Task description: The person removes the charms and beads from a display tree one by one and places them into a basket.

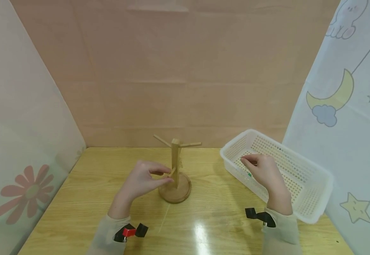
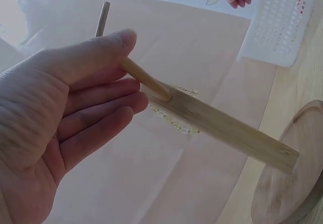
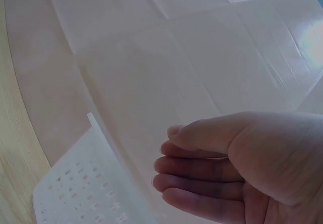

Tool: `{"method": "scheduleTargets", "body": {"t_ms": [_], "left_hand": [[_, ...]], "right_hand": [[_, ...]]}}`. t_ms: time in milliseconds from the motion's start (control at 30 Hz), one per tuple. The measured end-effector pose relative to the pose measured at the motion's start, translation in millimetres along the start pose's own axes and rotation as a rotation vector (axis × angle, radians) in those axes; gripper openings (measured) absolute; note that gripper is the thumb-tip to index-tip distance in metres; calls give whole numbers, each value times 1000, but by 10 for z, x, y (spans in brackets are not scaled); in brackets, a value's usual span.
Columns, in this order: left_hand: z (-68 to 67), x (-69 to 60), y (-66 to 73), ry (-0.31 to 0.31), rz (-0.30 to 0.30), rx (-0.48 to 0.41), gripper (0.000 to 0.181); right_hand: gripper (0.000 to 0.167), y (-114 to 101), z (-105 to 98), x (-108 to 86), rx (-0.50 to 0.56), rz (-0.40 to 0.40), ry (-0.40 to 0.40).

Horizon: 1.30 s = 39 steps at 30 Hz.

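A wooden rack [image 1: 175, 156] with a round base [image 1: 185, 193] and several thin pegs stands upright on the table. My left hand [image 1: 145, 179] pinches its near peg [image 2: 144, 77] between thumb and fingers, the other fingers extended below. Behind the post hangs a string of clear and yellowish beads [image 2: 174, 122], partly hidden by the wood. Over the left part of a white plastic basket [image 1: 323, 184] is my right hand [image 1: 266, 171]. Its thumb lies close to the index finger, the fingers only slightly bent, and nothing shows between them in the right wrist view.
Inside the basket a small green item [image 1: 249, 174] shows below the right hand; a bit of red [image 2: 299, 4] shows there too. The wooden table [image 1: 108, 166] meets a plain backdrop behind, with patterned cloths at both sides.
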<state>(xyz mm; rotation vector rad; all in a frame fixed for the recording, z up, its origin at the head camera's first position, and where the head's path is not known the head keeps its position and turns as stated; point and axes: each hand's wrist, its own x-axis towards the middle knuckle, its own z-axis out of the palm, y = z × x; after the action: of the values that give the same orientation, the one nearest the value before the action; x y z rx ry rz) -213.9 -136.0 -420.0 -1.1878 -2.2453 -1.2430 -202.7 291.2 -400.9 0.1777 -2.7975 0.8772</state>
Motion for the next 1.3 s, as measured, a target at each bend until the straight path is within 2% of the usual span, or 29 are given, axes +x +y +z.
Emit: {"method": "scheduleTargets", "body": {"t_ms": [200, 400, 800, 933, 1133, 1200, 1300], "left_hand": [[0, -11, -4, -16, -43, -16, 19], [4, -7, -29, -9, -60, -34, 14], [36, -14, -131, 97, -190, -31, 11], [55, 3, -143, 147, -286, -57, 13], [50, 37, -117, 252, -447, -77, 18], [43, 43, -112, 271, -478, -72, 18], [37, 49, -111, 285, -495, -63, 19]], "right_hand": [[33, -17, 13, 0, -2, -12, 6], [28, -61, 35, 7, 1, -48, 19], [25, -189, 195, 9, 28, -103, -25], [22, -285, 281, 28, 39, -143, -24], [19, -548, 487, 91, 90, -253, -35], [20, -661, 552, 118, 121, -262, -50], [22, -828, 649, 172, 163, -250, -62]]}}
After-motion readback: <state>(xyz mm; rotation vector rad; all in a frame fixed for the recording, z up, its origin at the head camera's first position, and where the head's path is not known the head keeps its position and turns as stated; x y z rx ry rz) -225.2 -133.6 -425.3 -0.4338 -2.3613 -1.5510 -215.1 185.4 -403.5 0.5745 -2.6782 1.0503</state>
